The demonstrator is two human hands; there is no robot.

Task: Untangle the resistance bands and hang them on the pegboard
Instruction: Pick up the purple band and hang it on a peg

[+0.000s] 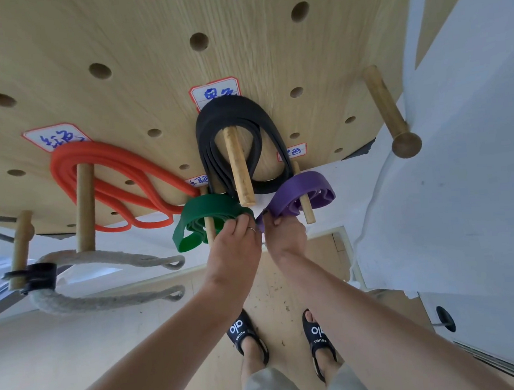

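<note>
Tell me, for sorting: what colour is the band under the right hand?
Purple band, head view.

Label (198,181) mostly behind green band (207,206)

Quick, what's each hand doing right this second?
Left hand: fingers curled onto the green resistance band hanging on its peg.
Right hand: pinching the purple resistance band on its peg.

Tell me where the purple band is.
In the head view, the purple band hangs on a peg right of the green band, below the black band.
</note>
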